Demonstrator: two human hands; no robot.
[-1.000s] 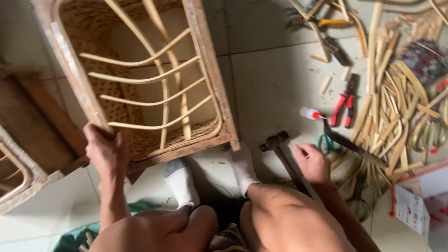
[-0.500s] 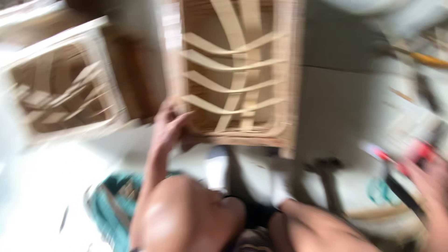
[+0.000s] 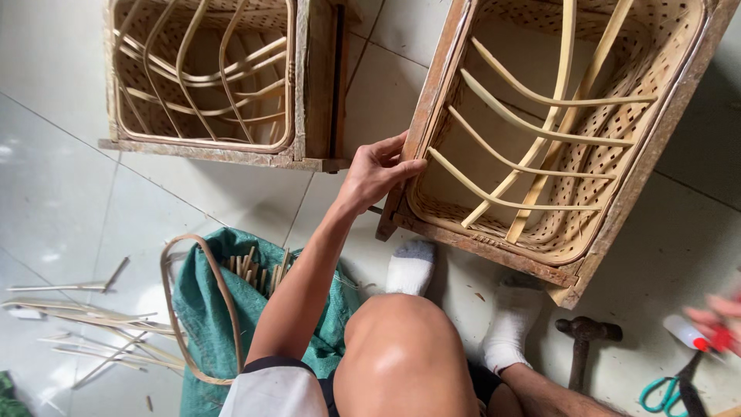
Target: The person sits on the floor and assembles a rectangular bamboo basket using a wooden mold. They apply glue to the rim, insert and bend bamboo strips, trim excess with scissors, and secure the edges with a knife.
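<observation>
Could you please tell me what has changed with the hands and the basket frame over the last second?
The right hand has left its spot beside the hammer and now reaches among the red-handled tools at the right; its grip is blurred. The left hand has shifted from the wooden basket frame's bottom corner to its side rail. The frame still lies on the floor in front of the feet, and the hammer is unmoved.

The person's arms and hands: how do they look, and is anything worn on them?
Both are bare. The left hand has no glove, ring or watch, and its forearm is uncovered up to a short white sleeve. The right hand is blurred at the frame edge; nothing worn on it can be made out.
</observation>
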